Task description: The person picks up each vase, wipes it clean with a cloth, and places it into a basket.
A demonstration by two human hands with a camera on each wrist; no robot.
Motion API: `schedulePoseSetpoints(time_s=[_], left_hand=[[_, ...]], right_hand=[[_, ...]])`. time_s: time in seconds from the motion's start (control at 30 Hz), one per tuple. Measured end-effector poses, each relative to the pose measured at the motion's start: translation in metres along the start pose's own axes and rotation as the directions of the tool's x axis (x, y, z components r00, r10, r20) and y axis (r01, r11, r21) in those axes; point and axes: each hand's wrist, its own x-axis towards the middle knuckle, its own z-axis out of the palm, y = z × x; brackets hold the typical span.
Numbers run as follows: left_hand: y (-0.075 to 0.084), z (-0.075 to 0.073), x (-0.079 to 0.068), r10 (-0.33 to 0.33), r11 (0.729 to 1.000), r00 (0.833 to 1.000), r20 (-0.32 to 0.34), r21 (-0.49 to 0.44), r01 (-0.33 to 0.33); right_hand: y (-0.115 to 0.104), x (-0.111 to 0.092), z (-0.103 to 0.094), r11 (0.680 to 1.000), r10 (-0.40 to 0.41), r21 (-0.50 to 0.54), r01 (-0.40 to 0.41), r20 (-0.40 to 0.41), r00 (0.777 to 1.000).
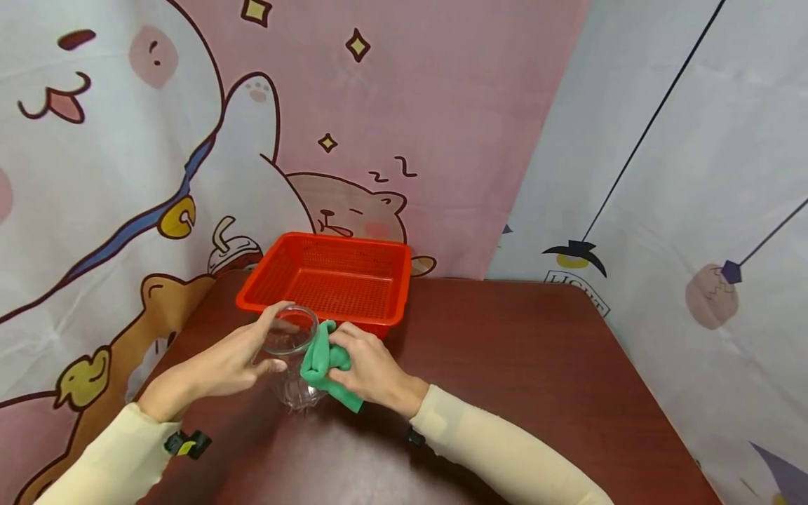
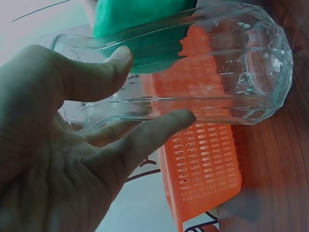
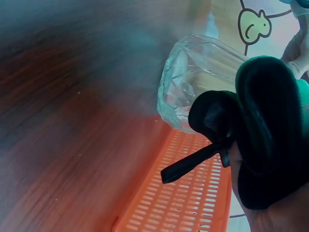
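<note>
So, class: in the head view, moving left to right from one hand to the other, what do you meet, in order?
Left hand → jar → cloth → right hand.

Left hand (image 1: pixel 230 358): thumb and fingers curve about the upper part of a clear, round-mouthed glass jar (image 1: pixel 295 388).
Jar's mouth: faces up toward the camera.
Right hand (image 1: pixel 372 368): grips a folded green cloth (image 1: pixel 320 354) at the jar's right side, a loose end hanging down toward the person.
Red rectangular plastic basket (image 1: pixel 402 284): stands beyond the hands, its floor perforated.
Reddish-brown worktop (image 1: pixel 517 365): carries the basket; pale glare shows at the near edge.
Cream sleeves (image 1: pixel 499 443): cover both forearms; a small black device (image 1: pixel 187 445) sits at the left wrist.
Printed backdrop (image 1: pixel 435 119): pink and white, with cartoon animals and yellow stars.
</note>
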Motion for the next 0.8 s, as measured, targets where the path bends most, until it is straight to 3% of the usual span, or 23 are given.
schedulePoseSetpoints(time_s=[0.37,0.8], left_hand=[[-0.001,-0.001,-0.001,-0.009,1.000,1.000,0.000,0.014,0.009],[-0.001,-0.001,-0.001,-0.026,0.999,1.000,-0.002,0.019,0.026]], right_hand=[[0.012,-0.007,0.009,0.991,0.074,-0.121,-0.056,0.153,0.985],[0.024,-0.013,0.019,0.974,0.112,-0.221,-0.054,0.259,0.959]])
